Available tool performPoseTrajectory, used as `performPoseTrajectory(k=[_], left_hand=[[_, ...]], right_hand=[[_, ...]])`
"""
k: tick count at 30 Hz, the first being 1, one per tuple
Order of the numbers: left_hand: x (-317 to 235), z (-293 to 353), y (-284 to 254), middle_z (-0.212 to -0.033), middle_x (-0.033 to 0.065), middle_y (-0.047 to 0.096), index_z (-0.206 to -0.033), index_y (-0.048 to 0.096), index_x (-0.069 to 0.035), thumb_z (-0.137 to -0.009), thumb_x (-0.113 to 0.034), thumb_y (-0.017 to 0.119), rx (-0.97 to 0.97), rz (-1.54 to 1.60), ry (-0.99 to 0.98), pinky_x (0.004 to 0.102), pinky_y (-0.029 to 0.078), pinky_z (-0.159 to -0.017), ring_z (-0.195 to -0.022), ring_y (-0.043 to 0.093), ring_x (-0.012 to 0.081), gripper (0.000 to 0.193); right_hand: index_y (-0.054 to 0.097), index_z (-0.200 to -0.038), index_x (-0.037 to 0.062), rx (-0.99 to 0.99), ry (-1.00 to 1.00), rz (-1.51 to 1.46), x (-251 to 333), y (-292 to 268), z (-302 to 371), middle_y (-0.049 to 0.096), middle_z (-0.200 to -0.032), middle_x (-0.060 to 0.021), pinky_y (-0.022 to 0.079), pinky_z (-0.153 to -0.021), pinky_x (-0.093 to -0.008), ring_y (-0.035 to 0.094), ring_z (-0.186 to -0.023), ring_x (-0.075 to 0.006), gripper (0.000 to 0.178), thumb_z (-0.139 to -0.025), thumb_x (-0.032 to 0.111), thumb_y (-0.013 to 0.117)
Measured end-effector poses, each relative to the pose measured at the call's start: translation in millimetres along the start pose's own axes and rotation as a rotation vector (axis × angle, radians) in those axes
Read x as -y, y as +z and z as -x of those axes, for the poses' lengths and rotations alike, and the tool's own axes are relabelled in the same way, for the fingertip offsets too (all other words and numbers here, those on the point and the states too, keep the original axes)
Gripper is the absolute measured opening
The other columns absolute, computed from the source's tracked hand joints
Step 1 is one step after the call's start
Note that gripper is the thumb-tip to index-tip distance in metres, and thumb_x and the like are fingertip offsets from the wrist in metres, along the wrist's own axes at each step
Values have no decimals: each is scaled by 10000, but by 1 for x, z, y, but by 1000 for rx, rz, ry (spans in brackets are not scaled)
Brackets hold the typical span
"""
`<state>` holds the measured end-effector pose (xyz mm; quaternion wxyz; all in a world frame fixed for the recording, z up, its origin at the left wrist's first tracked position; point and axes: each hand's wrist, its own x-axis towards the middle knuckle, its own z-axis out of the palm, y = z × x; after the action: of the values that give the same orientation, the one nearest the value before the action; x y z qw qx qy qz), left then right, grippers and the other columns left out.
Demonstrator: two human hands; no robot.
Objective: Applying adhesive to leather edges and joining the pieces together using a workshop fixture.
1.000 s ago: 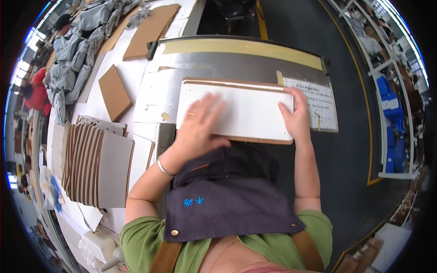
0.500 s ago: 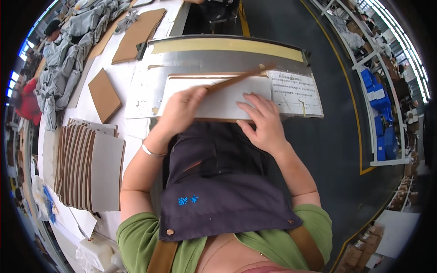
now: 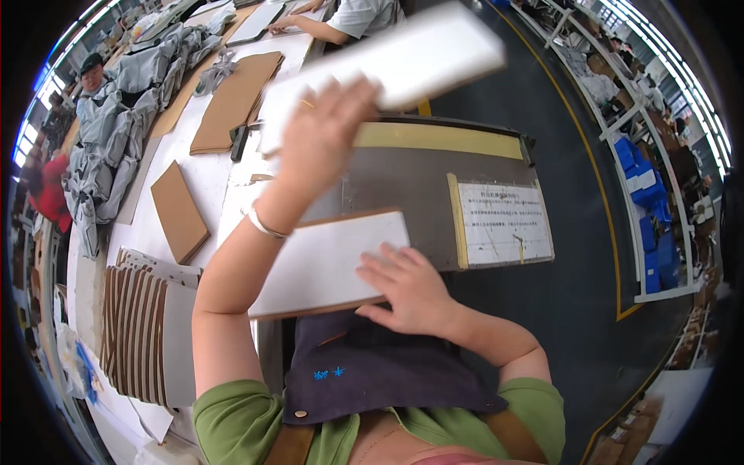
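Note:
My left hand (image 3: 329, 128) is raised over the far left of the work surface. Its fingers are smeared by motion and lie across a blurred white panel (image 3: 438, 58) with a thin brown edge, which it holds aloft past the far bar. A second flat white panel (image 3: 329, 260) with brown edges lies tilted across the near side of the work plate (image 3: 403, 186), partly behind my left forearm. On this panel's right part my right hand (image 3: 407, 287) rests open, fingers stretched out and thumb at the near edge.
To the left stands a row of brown-edged white panels (image 3: 139, 333). Beyond it are a brown board (image 3: 178, 209), stacked brown sheets (image 3: 236, 101) and grey fabric pieces (image 3: 108, 155). A co-worker's arm (image 3: 322, 29) is at the far table. Blue bins (image 3: 651, 209) stand on the right-hand rack.
My left hand has moved up and away, and what showed as a thin brown edge now shows as a broad white panel. The lower panel and my right hand have shifted nearer.

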<state>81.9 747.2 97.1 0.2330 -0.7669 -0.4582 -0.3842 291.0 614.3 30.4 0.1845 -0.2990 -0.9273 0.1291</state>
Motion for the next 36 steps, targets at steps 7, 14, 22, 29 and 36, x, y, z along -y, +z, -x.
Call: performPoseTrajectory(k=[7, 14, 22, 29, 36], left_hand=[[-11, 49, 33, -1461, 96, 451, -1364, 509, -193, -942, -434, 546, 921, 76, -60, 520, 392, -1050, -1323, 436, 380, 488], [21, 59, 52, -1462, 218, 397, -1413, 467, -196, -919, -578, 506, 763, -75, -119, 590, 358, -1031, -1269, 395, 557, 626], [23, 60, 53, -1430, 231, 412, -1415, 473, -210, -899, -564, 548, 731, -81, -79, 583, 388, -1007, -1227, 417, 544, 630], [21, 59, 54, -1430, 238, 405, -1409, 476, -208, -900, -540, 563, 715, -72, -115, 602, 400, -991, -1225, 416, 564, 615], [21, 60, 53, -1429, 233, 398, -1407, 477, -212, -900, -558, 550, 721, -84, -108, 614, 402, -983, -1223, 416, 579, 618]], right_hand=[[666, -1148, 87, -96, 31, -49, -83, -43, -68, 607, -1283, -140, 472, -949, -439, 591, -1143, -319, 384, -826, 293, 702], [481, -1409, 126, 79, 272, 380, -183, -31, -95, 432, -1482, -122, 339, -1102, -436, 388, -1370, -321, 516, -957, 366, 550], [565, -1349, 144, -102, 249, 381, -181, -22, -91, 515, -1329, -144, 350, -1091, -438, 463, -1269, -314, 439, -949, 323, 569], [572, -1336, 110, -102, 275, 323, -178, -25, -94, 528, -1343, -142, 399, -1055, -432, 471, -1275, -341, 454, -924, 298, 605], [572, -1335, 110, -119, 255, 332, -179, -24, -90, 522, -1355, -153, 396, -1056, -432, 470, -1279, -340, 457, -925, 310, 604]])
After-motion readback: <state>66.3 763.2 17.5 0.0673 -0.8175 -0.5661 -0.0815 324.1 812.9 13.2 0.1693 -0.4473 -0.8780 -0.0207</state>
